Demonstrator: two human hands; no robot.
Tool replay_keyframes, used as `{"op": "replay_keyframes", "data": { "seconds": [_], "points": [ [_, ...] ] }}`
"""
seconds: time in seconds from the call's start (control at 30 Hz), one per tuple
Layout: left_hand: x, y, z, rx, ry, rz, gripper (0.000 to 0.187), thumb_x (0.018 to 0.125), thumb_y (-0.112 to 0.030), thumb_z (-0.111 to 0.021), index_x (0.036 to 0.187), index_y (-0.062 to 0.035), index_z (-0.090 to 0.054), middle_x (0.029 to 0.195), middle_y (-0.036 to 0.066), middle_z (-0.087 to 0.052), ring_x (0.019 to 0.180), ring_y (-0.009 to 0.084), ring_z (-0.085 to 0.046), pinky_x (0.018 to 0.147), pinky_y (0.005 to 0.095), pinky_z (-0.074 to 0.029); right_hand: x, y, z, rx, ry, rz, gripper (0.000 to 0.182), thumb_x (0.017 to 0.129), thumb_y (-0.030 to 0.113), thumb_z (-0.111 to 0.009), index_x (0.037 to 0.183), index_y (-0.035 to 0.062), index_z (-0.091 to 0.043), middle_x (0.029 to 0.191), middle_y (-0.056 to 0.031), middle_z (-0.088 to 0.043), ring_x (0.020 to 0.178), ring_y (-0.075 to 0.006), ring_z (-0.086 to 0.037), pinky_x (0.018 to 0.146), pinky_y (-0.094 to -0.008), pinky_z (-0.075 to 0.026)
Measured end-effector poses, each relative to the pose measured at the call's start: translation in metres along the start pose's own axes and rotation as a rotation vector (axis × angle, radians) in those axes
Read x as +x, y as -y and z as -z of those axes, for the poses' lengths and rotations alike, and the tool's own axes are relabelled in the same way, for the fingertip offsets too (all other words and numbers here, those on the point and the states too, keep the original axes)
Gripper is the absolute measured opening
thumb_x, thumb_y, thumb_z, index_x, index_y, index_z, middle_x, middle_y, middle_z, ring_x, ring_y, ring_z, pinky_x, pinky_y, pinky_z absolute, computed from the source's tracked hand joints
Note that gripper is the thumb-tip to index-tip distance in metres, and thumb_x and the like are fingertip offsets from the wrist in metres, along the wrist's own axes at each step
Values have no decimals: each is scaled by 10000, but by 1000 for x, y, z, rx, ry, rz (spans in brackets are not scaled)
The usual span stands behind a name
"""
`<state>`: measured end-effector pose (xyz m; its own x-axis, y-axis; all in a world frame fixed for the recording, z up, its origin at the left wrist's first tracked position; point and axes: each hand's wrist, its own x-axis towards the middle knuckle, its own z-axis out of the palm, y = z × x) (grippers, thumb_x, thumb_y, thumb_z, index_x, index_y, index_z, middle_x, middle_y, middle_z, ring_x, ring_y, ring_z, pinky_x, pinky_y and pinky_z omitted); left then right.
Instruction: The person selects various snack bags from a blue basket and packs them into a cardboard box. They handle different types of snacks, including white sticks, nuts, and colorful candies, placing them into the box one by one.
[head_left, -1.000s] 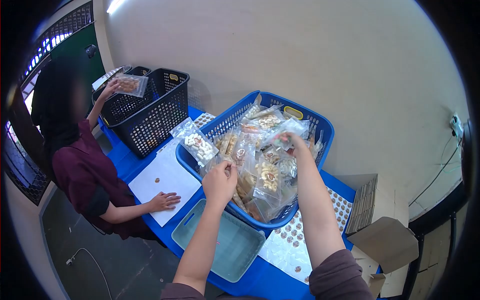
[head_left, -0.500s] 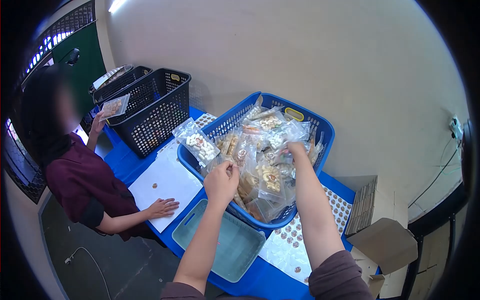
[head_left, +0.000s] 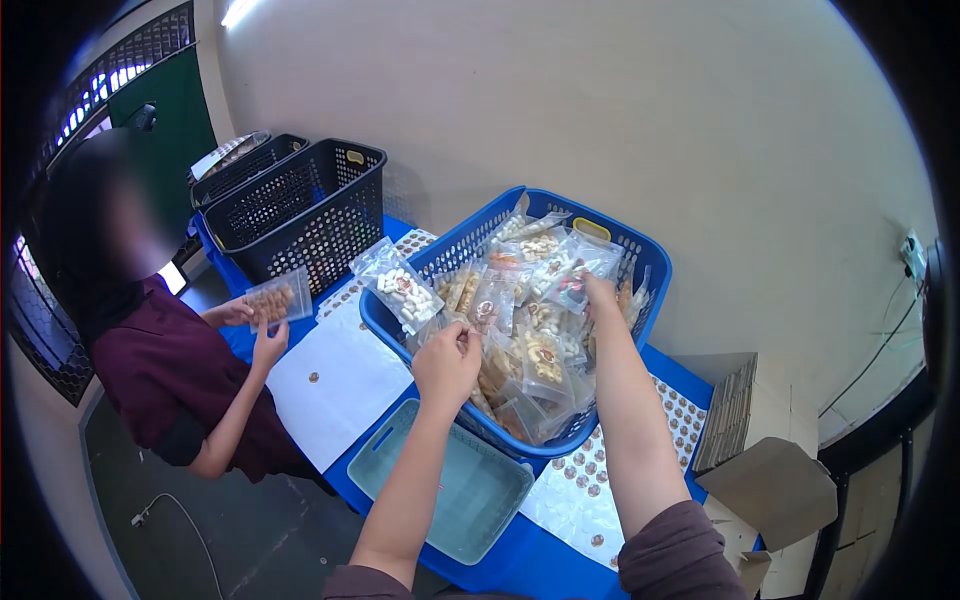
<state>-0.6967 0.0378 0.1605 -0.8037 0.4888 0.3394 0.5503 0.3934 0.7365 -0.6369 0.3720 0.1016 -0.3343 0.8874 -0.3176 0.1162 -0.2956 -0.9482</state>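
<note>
A blue basket (head_left: 655, 300) full of clear bags of snacks stands on the blue table. My left hand (head_left: 449, 368) is over its near left side, fingers pinched together at the edge of a clear bag. My right hand (head_left: 598, 293) reaches into the right part of the basket, among the bags; its fingertips are partly hidden, and what they hold cannot be made out. A bag of white pieces (head_left: 403, 292) lies on the basket's left rim. Between my hands is a bag of pale yellow pieces (head_left: 545, 362) with a round sticker.
A co-worker at the left holds a bag of brown pieces (head_left: 278, 302) in both hands. Black baskets (head_left: 325, 235) stand behind. A green tray (head_left: 470, 500), sticker sheets (head_left: 585, 480), a white sheet (head_left: 345, 385), stacked cardboard (head_left: 727, 415) and an open box (head_left: 780, 490) are around the blue basket.
The co-worker's bag has come down and right, and the hand that lay on the white sheet now holds it too. My hands have barely moved.
</note>
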Motion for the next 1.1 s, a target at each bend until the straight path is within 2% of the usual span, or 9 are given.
{"op": "replay_keyframes", "data": {
  "seconds": [0.07, 0.2, 0.3, 0.43, 0.57, 0.7, 0.87, 0.93, 1.1],
  "points": [
    [0, 1, -1, -15, -9, -4, 218, 842, -274, -569, 828, -83, -674, 741, 123, -673, 724, 328, -647, 652, 413, -489, -14, 9, 9, -466, -230, 331, 432, 867, 443, -603, 935, 29, -702, 949, -169, -688, 859, -270, -666, 799, -430, -502],
    [0, -3, 1, 28, -2, 8, 232, 845, -279, -548, 831, -84, -675, 766, 112, -679, 737, 327, -648, 660, 417, -492, -64, 37, -2, -506, -449, 525, 591, 807, 588, -608, 872, 11, -723, 817, -189, -688, 824, -297, -668, 776, -399, -486],
    [1, -1, 0, 17, -2, 9, 242, 846, -286, -543, 823, -84, -673, 766, 113, -679, 733, 325, -648, 664, 420, -492, -48, 32, -4, -406, -240, 676, 611, 793, 601, -621, 883, 5, -720, 800, -191, -682, 779, -283, -663, 734, -385, -483],
    [0, 6, -3, 22, -93, -92, 214, 824, -247, -566, 793, -63, -670, 759, 139, -663, 781, 347, -627, 688, 424, -487, -88, 58, -8, -180, -147, 650, 561, 866, 539, -593, 927, -5, -715, 812, -89, -692, 709, -163, -635, 645, -293, -473],
    [1, 14, -7, 159, -263, -195, 215, 822, -260, -584, 850, -72, -685, 942, 148, -650, 956, 337, -578, 1003, 526, -344, -162, 91, 0, 534, 231, 676, 343, 969, 325, -525, 1002, 4, -645, 880, -80, -664, 769, -146, -639, 725, -283, -536],
    [-17, 14, 7, 93, -122, -215, 200, 848, -211, -533, 853, -46, -646, 909, 140, -632, 1012, 327, -544, 1075, 557, -247, -254, 73, 31, 505, 401, 569, 329, 982, 327, -488, 1064, 22, -581, 875, -71, -647, 758, -147, -643, 735, -312, -554],
    [-90, 36, 23, 120, -92, -404, 374, 877, -240, -526, 1193, -41, -507, 1207, 184, -535, 1223, 385, -431, 1079, 571, -234, -319, -11, 69, 405, 366, 508, 365, 987, 349, -459, 1087, 18, -575, 834, -62, -643, 701, -129, -637, 643, -277, -548],
    [-127, 30, 38, 127, 4, -417, 554, 905, -254, -508, 1392, -57, -332, 1438, 177, -346, 1312, 411, -337, 1094, 567, -212, -343, -49, 65, 451, 223, 440, 351, 961, 359, -517, 1030, 22, -585, 752, -45, -637, 678, -109, -638, 610, -258, -539],
    [-219, 33, 37, -111, 235, -250, 664, 950, -308, -473, 1483, -83, -147, 1512, 167, -233, 1324, 400, -332, 1104, 530, -212, -400, -90, 106, 136, 291, 486, 353, 961, 337, -547, 809, 33, -642, 705, 0, -602, 633, -43, -503, 557, -202, -384]
  ]
}}
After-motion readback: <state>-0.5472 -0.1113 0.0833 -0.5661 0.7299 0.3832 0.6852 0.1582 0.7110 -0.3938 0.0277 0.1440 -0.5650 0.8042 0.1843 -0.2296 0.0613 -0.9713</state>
